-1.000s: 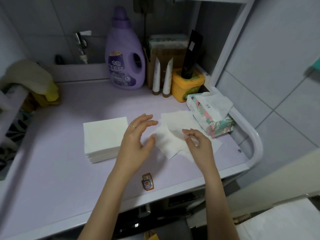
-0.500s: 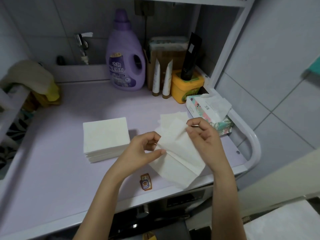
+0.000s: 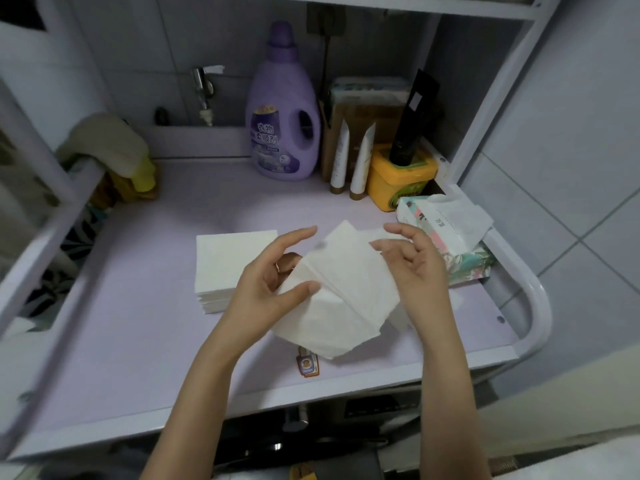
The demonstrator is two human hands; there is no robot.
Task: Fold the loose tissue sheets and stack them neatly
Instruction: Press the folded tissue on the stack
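A lilac surface [image 3: 138,323] is seen from above. A stack of folded tissues [image 3: 228,265] is set left of centre. Just right of it, a loose tissue sheet [image 3: 346,296] is held up, pinched by the left hand [image 3: 263,289]. The right hand [image 3: 422,271] is loosely curled at its far right edge; whether it grips cannot be told.

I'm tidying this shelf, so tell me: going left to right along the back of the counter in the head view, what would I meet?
olive cloth → purple detergent bottle → white tubes → yellow tub → tissue pack
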